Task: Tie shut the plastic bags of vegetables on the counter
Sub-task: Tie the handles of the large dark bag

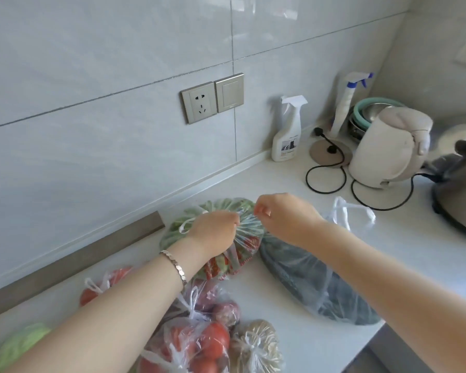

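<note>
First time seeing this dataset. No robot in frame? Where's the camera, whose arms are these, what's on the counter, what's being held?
There is no robot here. A person works with bare hands, and the single picture comes from a wide-angle camera worn on their head, looking forward and down.

The left hand, with a silver bracelet on its wrist, and the right hand each pinch the gathered top of a clear plastic bag of green and red vegetables. The plastic is stretched taut between them above the white counter.

Beside it lies a clear bag of dark green vegetables with its handles loose. Nearer the camera sit a bag of red tomatoes and a bag of tan produce, both seemingly knotted. A white electric kettle and a white spray bottle stand near the tiled wall.
</note>
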